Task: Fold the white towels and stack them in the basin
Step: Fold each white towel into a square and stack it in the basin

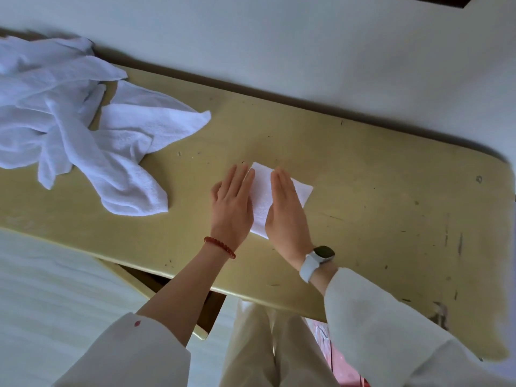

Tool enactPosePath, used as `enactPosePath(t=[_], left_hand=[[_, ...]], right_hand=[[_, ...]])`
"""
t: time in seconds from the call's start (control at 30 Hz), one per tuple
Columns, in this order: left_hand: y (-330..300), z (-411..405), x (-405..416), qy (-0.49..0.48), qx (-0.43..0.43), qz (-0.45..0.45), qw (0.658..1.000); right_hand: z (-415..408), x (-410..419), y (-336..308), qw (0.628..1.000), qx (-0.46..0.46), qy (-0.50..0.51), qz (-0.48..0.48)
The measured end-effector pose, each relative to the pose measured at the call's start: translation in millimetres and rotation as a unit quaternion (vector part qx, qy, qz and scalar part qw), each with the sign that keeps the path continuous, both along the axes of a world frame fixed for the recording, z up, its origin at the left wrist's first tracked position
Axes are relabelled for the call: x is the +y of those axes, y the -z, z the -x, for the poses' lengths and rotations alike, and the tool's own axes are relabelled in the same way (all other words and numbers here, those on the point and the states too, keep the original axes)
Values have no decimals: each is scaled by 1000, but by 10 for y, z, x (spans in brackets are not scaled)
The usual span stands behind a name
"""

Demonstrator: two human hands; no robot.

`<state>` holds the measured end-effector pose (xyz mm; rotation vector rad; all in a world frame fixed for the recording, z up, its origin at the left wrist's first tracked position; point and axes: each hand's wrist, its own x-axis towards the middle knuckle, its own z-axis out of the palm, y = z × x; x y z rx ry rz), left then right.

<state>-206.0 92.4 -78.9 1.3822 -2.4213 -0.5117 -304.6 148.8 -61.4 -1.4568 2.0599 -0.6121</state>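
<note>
So the folded towel [264,199] is sitting mid-desk [377,196], a bit toward the near edge, with the left hand [231,205] and right hand [284,210] lying flat on it side by side. The unfolded towels [69,121] are piling up at the desk's far left end.

Illumination is soft, diffuse and moderately dim, with a cool bluish cast; no direct source is visible. Shadows are faint: a narrow dark band runs where the table [363,191] meets the wall [279,51]. Glare is negligible. Wide-angle distortion bends the table edges and rounds its far right corner. Slight blur softens the frame borders; the centre is reasonably sharp.
</note>
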Motion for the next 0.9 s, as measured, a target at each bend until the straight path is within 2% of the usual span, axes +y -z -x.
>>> enactPosePath(t=[0.1,0.17,0.27,0.4,0.57,0.67,0.77,0.9], left_hand=[[82,-42,-34,75,-89,22,993],[122,-26,-78,135,-148,35,979],[172,-5,-138,174,-203,20,963],[248,-55,-216,138,-235,-31,962],[225,-70,-250,109,-244,-45,963],[211,-91,-256,107,-241,-64,963],[150,-146,-267,84,-201,-75,973],[19,-146,-364,67,-158,-70,983]], right_hand=[[28,67,190,990,134,-37,-35],[65,89,267,980,187,-42,-48],[99,94,331,973,219,-58,-44],[157,138,361,966,242,-51,-70],[406,240,339,962,230,-55,-140],[599,246,265,971,206,-57,-109],[708,130,135,982,177,22,-68],[735,-135,26,978,91,78,-169]])
